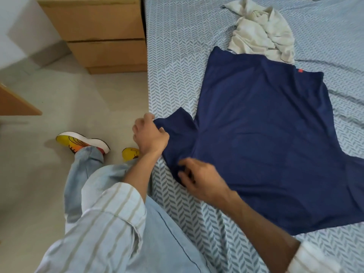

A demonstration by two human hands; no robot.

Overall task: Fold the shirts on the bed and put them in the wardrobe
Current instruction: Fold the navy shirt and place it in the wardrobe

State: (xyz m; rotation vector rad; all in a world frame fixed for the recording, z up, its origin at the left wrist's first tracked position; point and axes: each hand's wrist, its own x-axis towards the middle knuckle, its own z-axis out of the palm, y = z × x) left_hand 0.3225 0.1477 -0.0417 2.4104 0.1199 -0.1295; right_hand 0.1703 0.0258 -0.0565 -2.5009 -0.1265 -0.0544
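Note:
A navy blue shirt (262, 134) lies spread flat on the bed (177, 56), with a small red mark near its far edge. My left hand (150, 134) grips the end of the shirt's near sleeve at the bed's edge. My right hand (201, 179) pinches the shirt's fabric at the shoulder, just beside the sleeve. A crumpled cream shirt (262, 30) lies beyond the blue one, touching its far edge.
A wooden chest of drawers (102, 32) stands against the bed's left side on the tiled floor. A corner of another wooden piece (13, 101) juts in at the far left. My feet in yellow shoes (82, 141) stand by the bed.

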